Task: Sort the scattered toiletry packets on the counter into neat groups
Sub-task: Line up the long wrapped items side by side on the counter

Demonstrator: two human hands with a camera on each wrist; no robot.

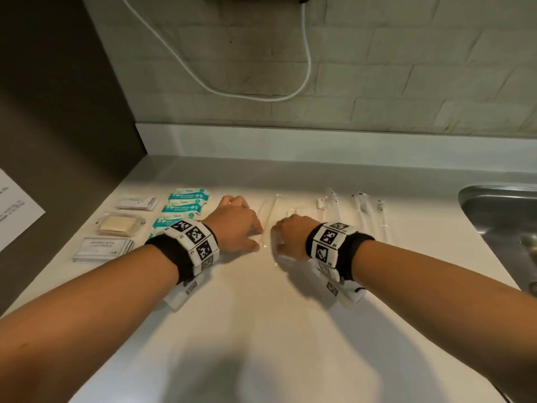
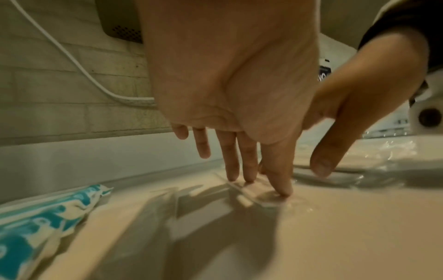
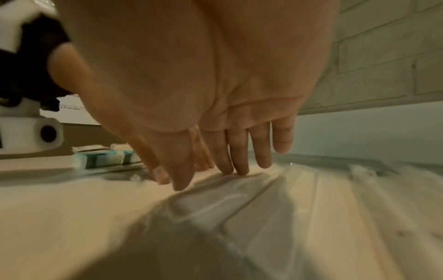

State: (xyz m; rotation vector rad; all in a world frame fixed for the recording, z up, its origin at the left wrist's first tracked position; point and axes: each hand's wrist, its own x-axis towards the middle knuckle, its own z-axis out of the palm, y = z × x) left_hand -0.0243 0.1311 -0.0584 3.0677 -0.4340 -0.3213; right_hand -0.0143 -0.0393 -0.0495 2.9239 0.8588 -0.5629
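Two long clear packets (image 1: 268, 213) lie side by side at the middle of the white counter (image 1: 261, 315). My left hand (image 1: 241, 228) rests on the left one, and its straight fingers (image 2: 249, 170) and thumb press the film (image 2: 266, 200) flat. My right hand (image 1: 289, 237) lies just beside it. Its straight fingertips (image 3: 230, 166) touch the other clear packet (image 3: 242, 197). Neither hand curls round anything. Teal wipe packets (image 1: 186, 203) form a column left of my left hand. Further left lie white sachets (image 1: 138, 203), a wrapped soap (image 1: 120, 225) and more white sachets (image 1: 101, 250).
Several clear toothbrush packets (image 1: 363, 213) lie in a row to the right. A steel sink (image 1: 499, 219) cuts into the counter's right end. A dark panel (image 1: 58, 141) closes the left side. A white cable (image 1: 247, 94) hangs on the tiled wall behind.
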